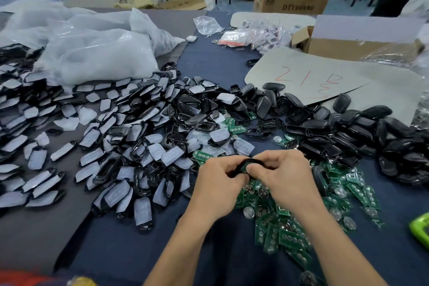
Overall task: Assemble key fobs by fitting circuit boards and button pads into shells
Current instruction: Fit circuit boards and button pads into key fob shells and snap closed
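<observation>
Both hands meet at the table's centre around one black key fob shell [249, 162]. My left hand [219, 179] grips its left end with curled fingers. My right hand [282, 175] pinches its right end, thumb pressed on its underside. Most of the shell is hidden by my fingers. Green circuit boards [290, 237] with round coin cells lie heaped under and to the right of my hands. Black shells fitted with translucent white button pads [120, 146] spread over the left half. Plain black shell halves [348, 127] are piled at the right.
Large white plastic bags [92, 49] sit at the back left. A grey card marked in red [308, 76] and a cardboard box [343, 42] stand at the back right. Small bagged fobs [257, 37] lie behind. A lime-green object [421, 231] pokes in at the right edge.
</observation>
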